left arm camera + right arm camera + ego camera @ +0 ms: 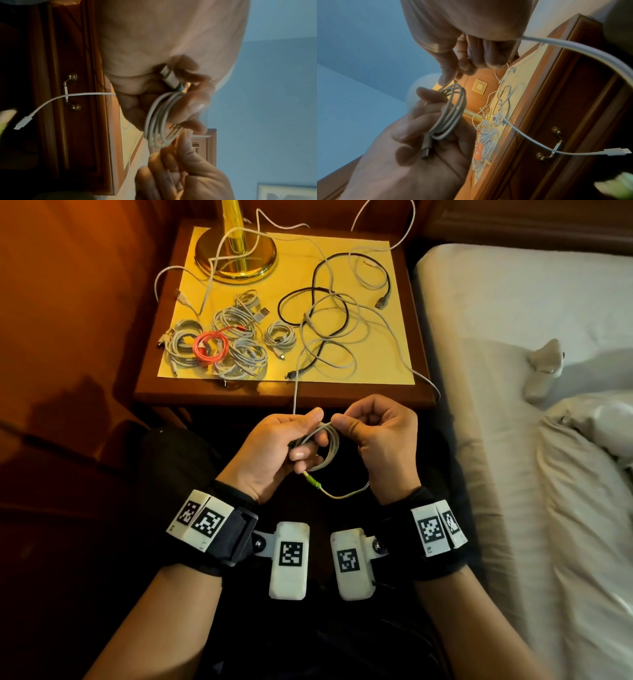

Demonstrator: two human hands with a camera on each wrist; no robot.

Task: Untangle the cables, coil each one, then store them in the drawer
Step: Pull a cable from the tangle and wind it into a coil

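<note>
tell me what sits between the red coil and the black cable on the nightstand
Head view: between the red coil and the black cable lie coiled white cables, including a small white coil.

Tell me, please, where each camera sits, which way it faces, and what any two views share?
Head: worn on the head, looks down at the nightstand; both forearms, left hand and right hand show.
Left wrist: looks along the left hand at the white cable coil and drawer handle.
Right wrist: looks along the right hand toward the nightstand top; both hands show.
All three share the coil.
</note>
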